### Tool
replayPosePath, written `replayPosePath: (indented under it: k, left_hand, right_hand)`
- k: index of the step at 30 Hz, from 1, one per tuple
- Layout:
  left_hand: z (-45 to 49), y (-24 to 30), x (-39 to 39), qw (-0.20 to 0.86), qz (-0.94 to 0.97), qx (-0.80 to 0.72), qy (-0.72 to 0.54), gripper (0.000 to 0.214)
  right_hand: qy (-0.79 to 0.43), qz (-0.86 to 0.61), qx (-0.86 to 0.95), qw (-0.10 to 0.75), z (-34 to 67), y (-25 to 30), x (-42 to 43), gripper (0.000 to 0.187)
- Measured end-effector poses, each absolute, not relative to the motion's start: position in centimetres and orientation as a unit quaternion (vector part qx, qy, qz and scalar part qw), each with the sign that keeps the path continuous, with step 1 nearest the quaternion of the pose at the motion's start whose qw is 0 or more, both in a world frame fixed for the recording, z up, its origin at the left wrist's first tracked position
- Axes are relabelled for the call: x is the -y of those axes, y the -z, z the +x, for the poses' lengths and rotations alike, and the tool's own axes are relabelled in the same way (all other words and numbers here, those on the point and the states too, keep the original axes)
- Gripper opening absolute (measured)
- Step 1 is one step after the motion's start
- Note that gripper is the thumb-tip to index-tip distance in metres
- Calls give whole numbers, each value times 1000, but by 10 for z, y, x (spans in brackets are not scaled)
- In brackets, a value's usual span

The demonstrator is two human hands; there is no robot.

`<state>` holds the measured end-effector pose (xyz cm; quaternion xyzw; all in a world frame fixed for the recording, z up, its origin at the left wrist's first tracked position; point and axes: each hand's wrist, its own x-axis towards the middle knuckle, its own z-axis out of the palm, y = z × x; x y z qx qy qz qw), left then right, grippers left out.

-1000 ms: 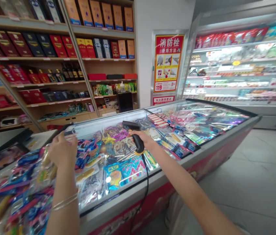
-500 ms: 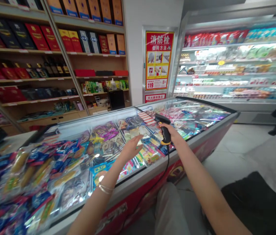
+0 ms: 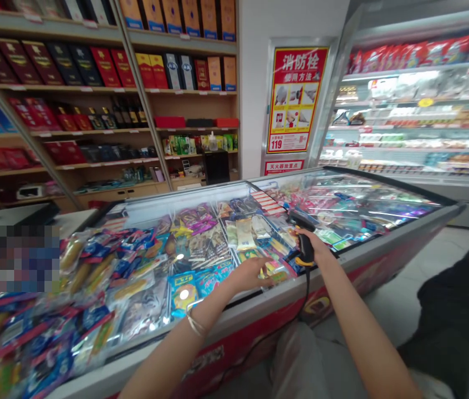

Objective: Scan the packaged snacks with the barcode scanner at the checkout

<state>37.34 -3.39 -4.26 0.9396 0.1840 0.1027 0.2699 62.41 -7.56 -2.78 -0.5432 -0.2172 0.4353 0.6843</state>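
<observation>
My right hand [image 3: 311, 245] is wrapped round the handle of a black and yellow barcode scanner [image 3: 306, 252], its head tilted up over the freezer and its cable hanging down past the front edge. To its left, my left hand [image 3: 255, 271] hovers over the glass near the front rim, fingers apart and slightly curled, with nothing in it. Beneath the hands runs a chest freezer [image 3: 234, 327] with a glass top. Colourful ice cream packs [image 3: 201, 244] show through the glass. A heap of blue and clear packets with corn-like pieces [image 3: 88, 282] lies on the freezer's left part.
Shelves of boxed bottles [image 3: 105, 66] stand behind the freezer on the left. A red fire hydrant sign [image 3: 296, 100] hangs on the wall. At the right is a lit open refrigerator [image 3: 409, 122]. Dark clothing of a person [image 3: 450, 299] shows at the right edge.
The view has turned left, so the scene sits further right. My left hand has come lower, toward the front rim and closer to the scanner. My right hand still grips the scanner, now lower.
</observation>
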Motion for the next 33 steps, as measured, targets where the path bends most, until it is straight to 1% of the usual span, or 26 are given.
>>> replayPosePath:
  k: [4, 6, 11, 15, 18, 20, 24, 28, 33]
  left_hand:
    - [374, 45, 31, 296, 931, -187, -99, 70]
    - [375, 45, 31, 298, 931, -178, -113, 66]
    - [374, 43, 30, 312, 914, -188, -181, 44]
    - [370, 37, 23, 357, 883, -220, -213, 21]
    - [362, 30, 11, 394, 843, -243, -275, 8]
    - [355, 24, 0, 437, 790, -269, -335, 11]
    - [329, 9, -24, 548, 623, -331, -450, 34]
    - [294, -2, -51, 553, 501, -350, -566, 48]
    - [261, 2, -75, 539, 418, -335, -650, 51]
  right_hand:
    - [-468, -529, 172, 686, 624, 30, 74, 5]
    - [-466, -536, 173, 682, 622, 29, 75, 5]
    - [-467, -563, 177, 659, 620, 27, 77, 4]
    - [-470, -567, 170, 655, 617, 22, 76, 5]
    - [-450, -566, 174, 668, 613, 12, 75, 1]
    - [-435, -554, 188, 684, 610, 2, 74, 2]
    - [-426, -519, 224, 706, 600, -20, 70, 3]
    - [-433, -499, 260, 704, 575, -39, 56, 4]
    - [-485, -455, 317, 676, 519, -50, 24, 6]
